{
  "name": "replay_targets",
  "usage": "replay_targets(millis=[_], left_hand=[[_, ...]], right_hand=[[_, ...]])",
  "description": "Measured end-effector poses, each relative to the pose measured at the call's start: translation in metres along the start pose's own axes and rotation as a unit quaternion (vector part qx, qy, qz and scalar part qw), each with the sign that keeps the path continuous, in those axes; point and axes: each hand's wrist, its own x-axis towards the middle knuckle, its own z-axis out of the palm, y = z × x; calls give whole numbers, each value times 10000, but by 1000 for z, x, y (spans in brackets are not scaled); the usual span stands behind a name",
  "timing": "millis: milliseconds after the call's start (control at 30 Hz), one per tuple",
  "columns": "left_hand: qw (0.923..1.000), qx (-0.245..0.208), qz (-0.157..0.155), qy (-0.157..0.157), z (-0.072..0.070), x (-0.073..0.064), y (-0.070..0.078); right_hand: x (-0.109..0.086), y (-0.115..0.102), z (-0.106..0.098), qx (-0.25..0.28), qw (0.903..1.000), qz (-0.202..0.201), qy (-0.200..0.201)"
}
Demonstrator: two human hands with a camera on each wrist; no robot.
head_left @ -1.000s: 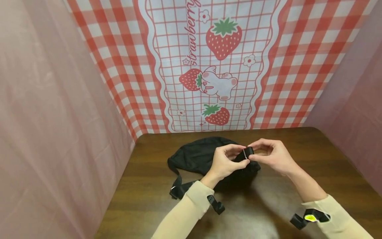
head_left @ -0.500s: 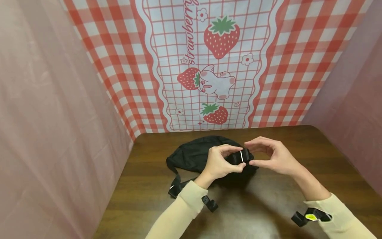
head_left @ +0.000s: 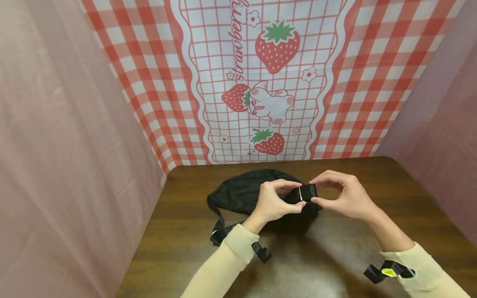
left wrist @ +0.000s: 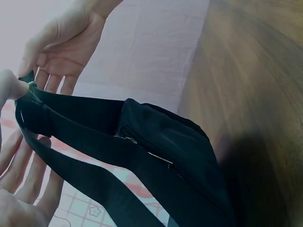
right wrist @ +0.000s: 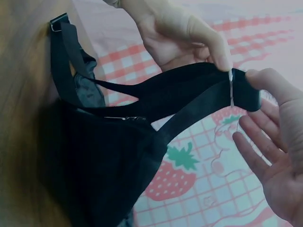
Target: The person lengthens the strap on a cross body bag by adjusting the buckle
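Note:
A black waist bag (head_left: pixel 238 192) lies on the table under the hands, its zipper facing up in the left wrist view. Its black strap (right wrist: pixel 194 111) rises from the bag to both hands. The left hand (head_left: pixel 273 200) pinches the strap at a thin, pale metal slider (right wrist: pixel 231 90), thumb below and fingers above in the head view. To its right, the right hand (head_left: pixel 344 192) holds the folded strap loop (head_left: pixel 308 193) between thumb and fingertips. In the right wrist view, the right thumb presses the loop's edge. The remaining right fingers extend behind it.
The brown wooden table (head_left: pixel 179 198) carries the bag near its far side. Another strap end with a buckle (head_left: pixel 216 236) hangs by the left forearm. A strawberry-print checked cloth (head_left: pixel 261 82) stands behind; pink curtains (head_left: pixel 67 145) flank both sides.
Both hands have shifted slightly left with the strap. The right fingers loosened and spread half a second ago, then closed back toward the loop, which now extends farther right of the slider.

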Motion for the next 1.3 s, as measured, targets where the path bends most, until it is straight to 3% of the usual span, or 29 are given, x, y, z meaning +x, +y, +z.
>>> replay_targets(millis=[233, 333, 467, 567, 833, 967, 1167, 1300], left_hand=[[9993, -103, -347, -54, -9, 3, 1], [9988, 243, -413, -92, -13, 4, 4], [9966, 736, -334, -135, -17, 5, 7], [9968, 716, -332, -112, -19, 5, 6], [9977, 236, -601, 198, -26, 3, 1], [9977, 438, -505, 79, -26, 1, 1], [9958, 846, -304, -198, -20, -1, 5], [9957, 832, -288, -277, -9, -3, 7]], right_hand=[[-2, 20, 11, 840, 9947, 483, -341], [2, 23, 16, 570, 9966, 342, -495], [9, 20, 21, -81, 9995, 114, -297], [11, 16, 23, -185, 9997, 116, -135], [8, 19, 26, 834, 9961, 276, 112], [9, 16, 27, 1081, 9941, 113, -67], [7, 13, 30, 396, 9987, 162, -282], [-7, 9, 31, -20, 9992, 371, -141]])
